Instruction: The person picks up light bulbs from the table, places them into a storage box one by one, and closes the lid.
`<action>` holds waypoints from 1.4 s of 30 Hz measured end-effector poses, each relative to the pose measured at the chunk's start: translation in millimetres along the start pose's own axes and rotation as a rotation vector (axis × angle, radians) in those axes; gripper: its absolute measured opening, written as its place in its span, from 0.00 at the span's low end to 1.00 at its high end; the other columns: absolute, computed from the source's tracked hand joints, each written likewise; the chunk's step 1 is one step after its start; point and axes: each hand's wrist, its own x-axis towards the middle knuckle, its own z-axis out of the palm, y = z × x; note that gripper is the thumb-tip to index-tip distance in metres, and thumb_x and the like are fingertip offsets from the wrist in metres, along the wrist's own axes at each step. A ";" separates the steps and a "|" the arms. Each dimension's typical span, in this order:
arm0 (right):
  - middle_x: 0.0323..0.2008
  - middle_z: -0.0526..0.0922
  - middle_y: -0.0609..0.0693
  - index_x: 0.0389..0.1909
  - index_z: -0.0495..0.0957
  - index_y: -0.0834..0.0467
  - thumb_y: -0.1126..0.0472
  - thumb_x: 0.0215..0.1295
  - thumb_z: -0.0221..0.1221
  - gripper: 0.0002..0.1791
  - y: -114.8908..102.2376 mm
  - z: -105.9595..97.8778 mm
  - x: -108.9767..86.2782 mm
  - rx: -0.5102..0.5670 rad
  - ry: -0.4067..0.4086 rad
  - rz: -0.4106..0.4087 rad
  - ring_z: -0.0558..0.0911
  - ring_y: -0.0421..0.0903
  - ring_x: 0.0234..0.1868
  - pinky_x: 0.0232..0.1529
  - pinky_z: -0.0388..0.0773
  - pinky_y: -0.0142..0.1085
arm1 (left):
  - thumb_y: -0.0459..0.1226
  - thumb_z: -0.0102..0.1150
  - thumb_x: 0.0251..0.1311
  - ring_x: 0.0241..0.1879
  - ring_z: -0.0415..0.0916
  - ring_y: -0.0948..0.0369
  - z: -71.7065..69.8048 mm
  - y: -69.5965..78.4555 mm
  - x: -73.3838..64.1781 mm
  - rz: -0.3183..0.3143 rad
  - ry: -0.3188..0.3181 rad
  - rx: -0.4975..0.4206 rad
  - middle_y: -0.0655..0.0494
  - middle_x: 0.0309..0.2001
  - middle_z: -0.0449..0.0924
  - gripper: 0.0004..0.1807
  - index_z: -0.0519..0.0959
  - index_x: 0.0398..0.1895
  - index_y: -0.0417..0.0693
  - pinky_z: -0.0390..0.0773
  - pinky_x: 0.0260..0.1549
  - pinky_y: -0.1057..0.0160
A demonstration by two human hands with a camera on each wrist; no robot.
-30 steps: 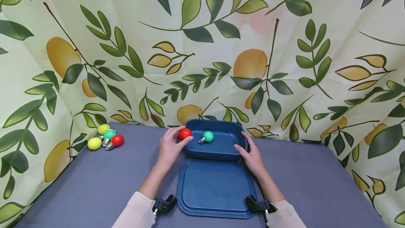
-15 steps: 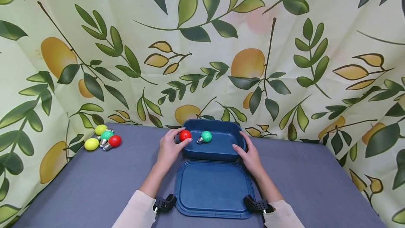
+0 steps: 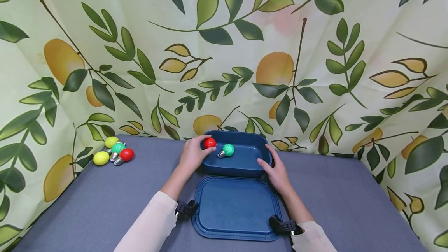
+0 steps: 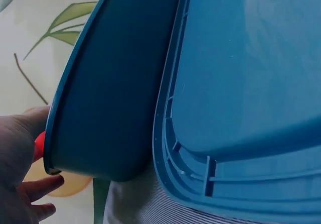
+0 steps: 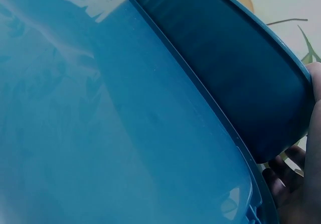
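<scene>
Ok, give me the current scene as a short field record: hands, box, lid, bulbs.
left hand: holds small red bulb over the box's left rim
right hand: grips the box's right end
dark blue plastic box: open, on grey table
inside box: green textured bulb
flat blue lid: lying in front of the box
loose bulbs: two yellow, one green, one red, far left

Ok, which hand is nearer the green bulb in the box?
Left. The left hand holds a red bulb just beside the green bulb; the right hand grips the blue box at its far corner.
</scene>
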 end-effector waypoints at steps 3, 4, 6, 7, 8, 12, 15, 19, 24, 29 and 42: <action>0.79 0.58 0.57 0.78 0.57 0.47 0.50 0.73 0.58 0.36 -0.3 0.6 -0.4 0.004 0.000 0.003 0.65 0.60 0.75 0.72 0.63 0.60 | 0.42 0.75 0.55 0.52 0.82 0.46 1.0 1.2 3.2 -0.005 -0.020 0.016 0.44 0.55 0.86 0.26 0.83 0.58 0.48 0.82 0.52 0.49; 0.79 0.58 0.57 0.78 0.57 0.47 0.49 0.73 0.58 0.36 0.0 0.8 -0.2 0.006 -0.001 0.003 0.66 0.60 0.75 0.71 0.63 0.60 | 0.42 0.75 0.55 0.52 0.82 0.47 1.6 1.3 4.0 -0.008 -0.026 0.018 0.44 0.55 0.86 0.26 0.83 0.58 0.48 0.82 0.52 0.49; 0.79 0.58 0.57 0.78 0.57 0.47 0.49 0.73 0.58 0.37 -0.1 1.3 -0.3 0.007 -0.005 0.001 0.66 0.60 0.74 0.71 0.64 0.60 | 0.43 0.75 0.56 0.52 0.82 0.47 2.5 1.5 5.4 -0.022 -0.038 0.017 0.45 0.55 0.85 0.26 0.83 0.59 0.48 0.82 0.52 0.49; 0.79 0.58 0.57 0.78 0.57 0.47 0.48 0.73 0.58 0.37 0.0 1.4 -0.4 0.004 -0.007 0.002 0.66 0.60 0.74 0.71 0.64 0.60 | 0.43 0.75 0.56 0.52 0.82 0.47 3.2 1.4 6.0 -0.027 -0.044 0.016 0.45 0.55 0.85 0.26 0.83 0.59 0.49 0.82 0.51 0.49; 0.79 0.58 0.57 0.78 0.57 0.46 0.48 0.73 0.58 0.37 0.2 1.7 -0.1 0.004 -0.007 0.002 0.66 0.60 0.75 0.71 0.64 0.60 | 0.43 0.74 0.56 0.52 0.81 0.47 3.9 1.4 6.7 -0.037 -0.053 0.014 0.45 0.55 0.85 0.26 0.82 0.59 0.49 0.82 0.51 0.49; 0.79 0.57 0.58 0.79 0.56 0.48 0.49 0.73 0.58 0.37 -6.0 1.2 -1.7 0.010 -0.016 0.016 0.65 0.60 0.75 0.71 0.63 0.59 | 0.44 0.73 0.57 0.52 0.80 0.47 6.3 1.1 9.5 -0.059 -0.089 0.023 0.45 0.56 0.85 0.27 0.82 0.61 0.50 0.82 0.51 0.49; 0.79 0.57 0.58 0.79 0.56 0.48 0.49 0.73 0.58 0.37 -7.1 1.5 -1.8 0.011 -0.018 0.018 0.66 0.60 0.74 0.71 0.64 0.59 | 0.44 0.73 0.58 0.52 0.80 0.47 7.2 2.8 12.3 -0.067 -0.128 0.060 0.45 0.56 0.85 0.26 0.82 0.60 0.51 0.81 0.50 0.49; 0.78 0.59 0.58 0.78 0.57 0.47 0.47 0.73 0.58 0.37 -1.3 2.0 -0.1 0.006 -0.008 0.004 0.68 0.60 0.73 0.71 0.65 0.58 | 0.45 0.73 0.57 0.50 0.80 0.47 8.4 5.0 15.4 -0.078 -0.172 0.095 0.45 0.55 0.85 0.25 0.83 0.59 0.51 0.81 0.48 0.50; 0.78 0.60 0.57 0.78 0.57 0.46 0.47 0.72 0.59 0.37 -1.0 0.9 0.5 0.021 -0.008 -0.003 0.68 0.59 0.73 0.71 0.65 0.59 | 0.45 0.73 0.58 0.51 0.79 0.48 10.8 3.4 17.0 -0.125 -0.175 0.050 0.44 0.56 0.84 0.25 0.82 0.59 0.51 0.80 0.49 0.51; 0.78 0.58 0.58 0.78 0.57 0.47 0.48 0.73 0.58 0.36 -1.5 0.2 0.9 0.024 -0.015 -0.009 0.67 0.60 0.74 0.71 0.65 0.59 | 0.45 0.72 0.59 0.54 0.77 0.47 11.8 2.8 17.7 -0.144 -0.183 0.014 0.45 0.58 0.83 0.26 0.81 0.61 0.52 0.79 0.53 0.49; 0.79 0.57 0.57 0.78 0.57 0.46 0.49 0.73 0.58 0.36 -2.1 -0.5 0.0 0.021 -0.010 0.011 0.65 0.60 0.75 0.72 0.62 0.60 | 0.46 0.71 0.59 0.57 0.76 0.48 15.3 1.1 16.2 -0.145 -0.177 0.000 0.46 0.60 0.81 0.27 0.80 0.63 0.55 0.78 0.55 0.49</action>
